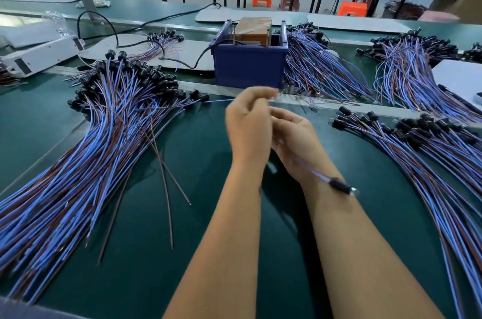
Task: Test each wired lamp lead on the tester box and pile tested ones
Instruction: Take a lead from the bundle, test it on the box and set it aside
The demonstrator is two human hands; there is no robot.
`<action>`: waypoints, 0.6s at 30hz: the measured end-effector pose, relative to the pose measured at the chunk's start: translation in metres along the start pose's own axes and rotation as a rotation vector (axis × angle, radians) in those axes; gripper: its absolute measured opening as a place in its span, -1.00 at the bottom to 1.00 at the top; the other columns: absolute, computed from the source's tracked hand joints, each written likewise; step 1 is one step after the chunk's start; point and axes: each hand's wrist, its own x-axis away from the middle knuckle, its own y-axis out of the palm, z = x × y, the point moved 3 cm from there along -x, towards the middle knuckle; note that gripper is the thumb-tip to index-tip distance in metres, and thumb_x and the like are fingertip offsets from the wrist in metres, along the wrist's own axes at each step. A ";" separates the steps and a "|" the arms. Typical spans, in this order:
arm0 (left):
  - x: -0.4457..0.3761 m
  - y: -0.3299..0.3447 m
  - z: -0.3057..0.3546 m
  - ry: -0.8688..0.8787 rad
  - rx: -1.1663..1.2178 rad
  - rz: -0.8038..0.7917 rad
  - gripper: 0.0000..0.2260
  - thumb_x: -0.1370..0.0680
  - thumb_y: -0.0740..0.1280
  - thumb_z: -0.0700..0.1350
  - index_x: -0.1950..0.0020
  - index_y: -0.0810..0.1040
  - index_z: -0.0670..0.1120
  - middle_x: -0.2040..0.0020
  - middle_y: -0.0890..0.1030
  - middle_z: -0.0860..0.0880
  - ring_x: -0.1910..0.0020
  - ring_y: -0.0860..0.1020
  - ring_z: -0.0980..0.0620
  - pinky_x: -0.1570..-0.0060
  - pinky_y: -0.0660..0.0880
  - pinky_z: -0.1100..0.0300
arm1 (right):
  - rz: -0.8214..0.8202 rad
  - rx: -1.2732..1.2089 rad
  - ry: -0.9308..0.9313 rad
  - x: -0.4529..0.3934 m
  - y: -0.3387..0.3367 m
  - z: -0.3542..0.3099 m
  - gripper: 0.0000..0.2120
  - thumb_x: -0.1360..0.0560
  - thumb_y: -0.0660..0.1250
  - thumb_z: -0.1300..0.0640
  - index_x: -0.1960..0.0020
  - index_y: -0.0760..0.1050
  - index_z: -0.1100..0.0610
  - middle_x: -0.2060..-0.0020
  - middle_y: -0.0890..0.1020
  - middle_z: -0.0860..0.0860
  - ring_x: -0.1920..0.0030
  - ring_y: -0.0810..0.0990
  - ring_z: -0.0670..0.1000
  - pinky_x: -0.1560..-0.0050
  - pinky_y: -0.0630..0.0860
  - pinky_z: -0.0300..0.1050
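Observation:
My left hand (249, 123) and my right hand (297, 141) meet at the middle of the green table, just in front of the blue tester box (249, 65). Together they pinch the wire ends of one lamp lead (339, 185). Its blue and brown wires run back over my right wrist, and its black socket with a small clear bulb hangs there, blurred. A big fan of leads (104, 123) with black sockets lies to the left. Another pile of leads (430, 151) lies to the right.
More lead bundles (326, 70) lie behind and right of the box, and a further bundle (407, 57) lies at the far right. A white power strip (39, 55) and black cables lie at the back left. White boards, further benches and orange stools stand beyond.

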 end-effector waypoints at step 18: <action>-0.035 -0.075 -0.013 0.025 0.048 0.508 -0.81 -0.52 0.14 -0.21 0.15 0.53 -0.07 0.33 0.46 0.01 0.45 0.36 0.14 0.39 0.30 0.26 | 0.060 0.180 -0.291 0.005 0.009 0.007 -0.81 -0.60 0.20 0.39 -0.09 0.39 0.12 0.14 0.70 0.12 0.31 0.64 0.00 0.07 0.64 -0.10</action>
